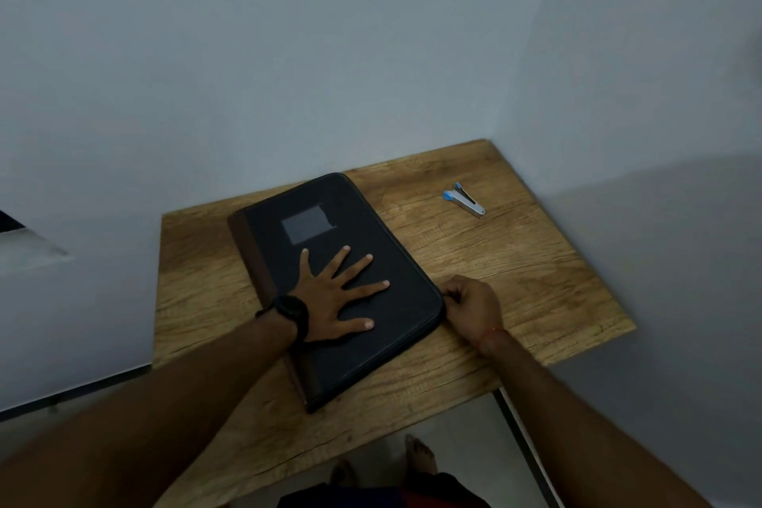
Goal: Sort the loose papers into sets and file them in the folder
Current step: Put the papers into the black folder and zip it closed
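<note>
A black zip folder [330, 219] with a brown spine lies closed on the wooden table [515, 260], a grey label patch on its cover. My left hand [338, 301] presses flat on the cover with fingers spread; a black watch sits on that wrist. My right hand [472, 303] is at the folder's right near corner, with fingers curled and pinching something small at the zip edge, which looks like the zip pull. No loose papers are in view.
A small stapler [464, 200] with blue trim lies on the table at the far right. Grey walls close in behind and to the right. The table's near edge stands over the floor, where my bare feet [420, 456] show.
</note>
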